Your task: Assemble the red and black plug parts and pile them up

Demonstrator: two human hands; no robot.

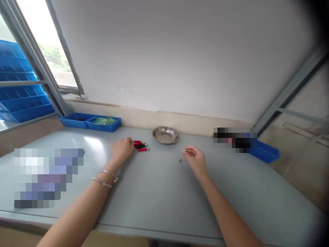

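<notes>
My left hand rests on the grey table, fingers curled over one end of a small pile of red and black clips. Two bracelets sit on that wrist. My right hand is farther right, its fingertips pinched on a small metal piece. A tiny dark part lies on the table just left of and below that hand. A round steel dish stands behind, between the two hands.
Two blue bins stand at the table's back left, one with green contents. Another blue bin is at the back right. Stacked blue trays fill a shelf to the left. A white wall rises behind.
</notes>
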